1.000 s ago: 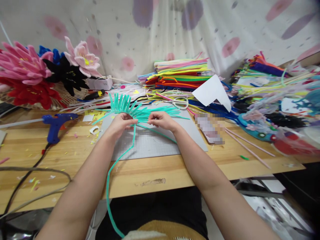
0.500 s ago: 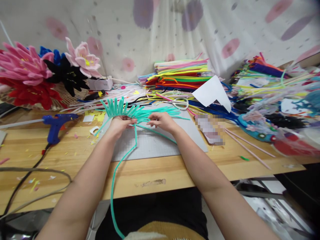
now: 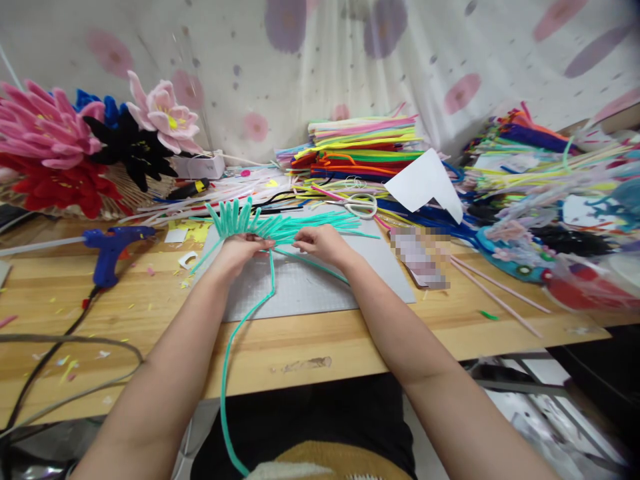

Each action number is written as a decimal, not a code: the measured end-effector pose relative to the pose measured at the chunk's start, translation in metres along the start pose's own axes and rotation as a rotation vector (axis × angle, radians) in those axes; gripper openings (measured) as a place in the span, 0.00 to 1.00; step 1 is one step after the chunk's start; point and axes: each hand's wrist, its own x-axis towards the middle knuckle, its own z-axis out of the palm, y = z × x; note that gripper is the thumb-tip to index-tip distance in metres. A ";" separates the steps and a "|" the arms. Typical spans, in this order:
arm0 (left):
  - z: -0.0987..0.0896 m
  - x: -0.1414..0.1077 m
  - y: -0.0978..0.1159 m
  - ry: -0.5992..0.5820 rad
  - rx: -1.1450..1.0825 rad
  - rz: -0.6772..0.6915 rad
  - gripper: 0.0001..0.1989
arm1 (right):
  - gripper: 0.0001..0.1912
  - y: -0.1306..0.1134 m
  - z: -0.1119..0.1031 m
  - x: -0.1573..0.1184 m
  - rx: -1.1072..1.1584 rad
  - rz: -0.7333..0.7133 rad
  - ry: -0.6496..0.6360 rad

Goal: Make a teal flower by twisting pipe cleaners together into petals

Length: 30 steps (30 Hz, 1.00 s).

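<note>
A row of teal pipe cleaners fans out over the grey board, joined along its near edge. My left hand is closed around that near edge at the left, thumb and fingers pinched together. My right hand is a short way to the right, its fingers curled and pinching at the teal pipe cleaners; the fingertips are partly hidden. From beside my left fingertips a long teal strand hangs down over the table edge to my lap. Another strand runs right, under my right wrist.
Scissors lie behind the board, near a cut white paper. A blue glue gun rests at the left with its cord. Pipe cleaner bundles are stacked at the back. Fuzzy flowers stand at the back left, a phone on the right.
My right hand's fingers have drawn closer together, down at the teal pipe cleaners. My left hand keeps its hold in nearly the same place.
</note>
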 end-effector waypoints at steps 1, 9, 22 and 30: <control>-0.001 0.000 0.000 -0.011 0.002 -0.006 0.09 | 0.05 0.000 0.000 0.000 0.000 -0.005 -0.005; -0.008 0.002 -0.001 -0.077 0.014 -0.049 0.12 | 0.08 0.006 0.003 0.000 -0.033 -0.067 -0.025; -0.015 0.004 -0.001 -0.102 0.086 -0.117 0.11 | 0.09 -0.001 0.005 0.000 -0.201 -0.122 -0.046; -0.020 0.007 -0.003 -0.064 0.107 -0.049 0.10 | 0.13 0.013 0.001 -0.002 0.478 0.148 -0.114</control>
